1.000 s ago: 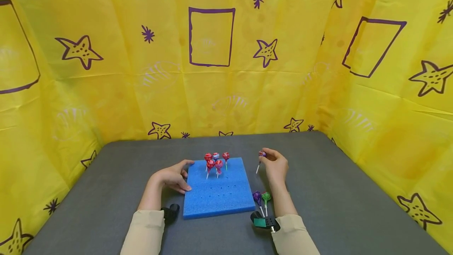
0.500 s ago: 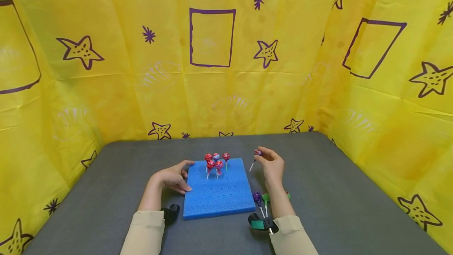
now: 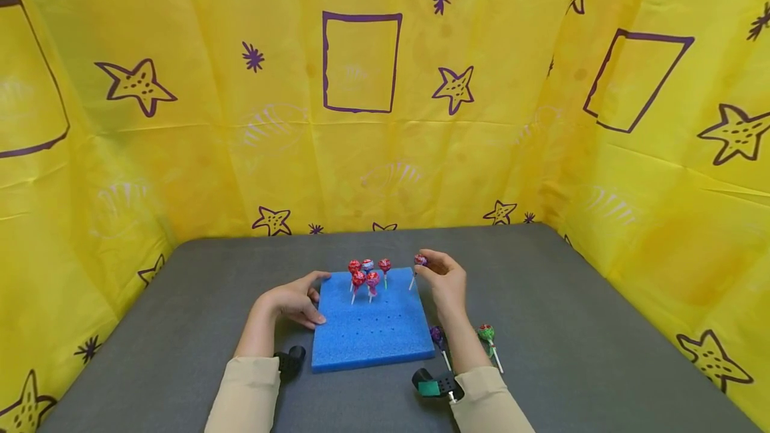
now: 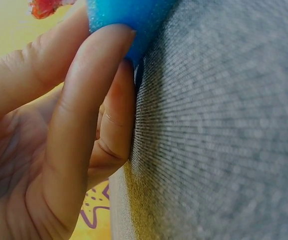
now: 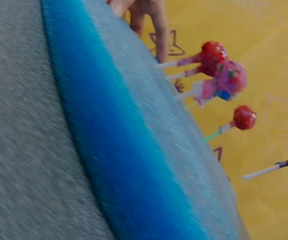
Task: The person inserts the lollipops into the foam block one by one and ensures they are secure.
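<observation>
A blue foam board (image 3: 373,343) with rows of small holes lies on the table. Several lollipops in red and pink wrappers, one of them a red lollipop (image 5: 244,117) on a green stick, stand upright in its far part. My left hand (image 3: 293,301) holds the board's left edge, thumb near the middle and a finger at the far corner. Thumb and fingers of my right hand (image 3: 446,284) pinch a dark purple-and-red lollipop (image 3: 420,260) by its head. Its white stick points down over the board's far right corner. In the right wrist view that stick's tip shows apart from the foam.
A purple lollipop (image 3: 436,335) lies right of the board, partly behind my right forearm. Beyond the forearm lies a green lollipop (image 3: 486,333). A yellow patterned curtain (image 3: 361,172) surrounds the grey table (image 3: 210,299).
My right hand has moved left with the lollipop, from beside the board to over its far right corner. The forearm now uncovers one green lollipop and hides another. My left hand stays put.
</observation>
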A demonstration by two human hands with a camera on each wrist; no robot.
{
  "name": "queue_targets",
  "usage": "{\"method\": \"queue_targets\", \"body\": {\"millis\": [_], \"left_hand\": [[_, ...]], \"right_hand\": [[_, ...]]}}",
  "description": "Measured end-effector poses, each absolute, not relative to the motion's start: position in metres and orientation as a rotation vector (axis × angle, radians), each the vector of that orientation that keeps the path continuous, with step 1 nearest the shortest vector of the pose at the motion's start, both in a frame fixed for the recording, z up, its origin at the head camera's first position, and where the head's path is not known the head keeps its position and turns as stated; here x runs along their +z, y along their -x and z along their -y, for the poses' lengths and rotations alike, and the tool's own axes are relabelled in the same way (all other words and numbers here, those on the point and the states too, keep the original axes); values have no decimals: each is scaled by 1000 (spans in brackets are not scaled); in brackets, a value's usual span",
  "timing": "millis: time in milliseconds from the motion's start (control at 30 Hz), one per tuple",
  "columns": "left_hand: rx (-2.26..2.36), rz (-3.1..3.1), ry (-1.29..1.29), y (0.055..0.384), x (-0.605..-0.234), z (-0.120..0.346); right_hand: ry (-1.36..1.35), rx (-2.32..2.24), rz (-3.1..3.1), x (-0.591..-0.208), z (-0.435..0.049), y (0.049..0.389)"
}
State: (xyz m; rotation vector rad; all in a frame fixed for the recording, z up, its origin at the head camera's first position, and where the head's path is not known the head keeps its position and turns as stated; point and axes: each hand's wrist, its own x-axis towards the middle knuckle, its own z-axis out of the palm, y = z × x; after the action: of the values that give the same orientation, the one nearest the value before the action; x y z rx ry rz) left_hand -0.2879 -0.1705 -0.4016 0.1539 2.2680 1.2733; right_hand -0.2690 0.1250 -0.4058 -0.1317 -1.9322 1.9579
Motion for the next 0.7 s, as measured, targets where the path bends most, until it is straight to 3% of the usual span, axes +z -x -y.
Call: {"method": "queue_targets", "body": {"millis": [700], "left_hand": [[1290,-2263,-144,287,-402,170]], "right_hand": [[-3,1993,1978,-412,-102,267]]}}
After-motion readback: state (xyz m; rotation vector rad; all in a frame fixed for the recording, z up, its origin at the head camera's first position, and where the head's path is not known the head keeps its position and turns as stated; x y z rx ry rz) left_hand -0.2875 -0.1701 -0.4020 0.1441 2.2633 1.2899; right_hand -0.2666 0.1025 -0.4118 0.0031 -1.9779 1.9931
